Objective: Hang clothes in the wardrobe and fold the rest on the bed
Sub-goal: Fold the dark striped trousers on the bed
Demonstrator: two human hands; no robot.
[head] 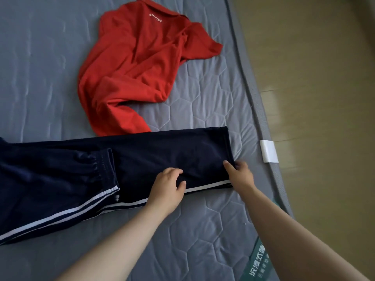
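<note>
Navy track trousers [85, 175] with white side stripes lie folded across the grey mattress [203, 102], the elastic waistband doubled over near the middle. My left hand [168, 187] pinches a fold of the navy cloth near the striped edge. My right hand [240, 175] grips the right-hand end of the trousers, thumb on top and fingers under the corner. A crumpled red polo shirt [132, 67] with white lettering lies farther back on the mattress, its lower hem touching the trousers.
The mattress edge [257, 110] curves down the right side, with a white tag [268, 151] on it and a green printed label [257, 264] at the near corner. Beyond it is pale wooden floor [324, 78].
</note>
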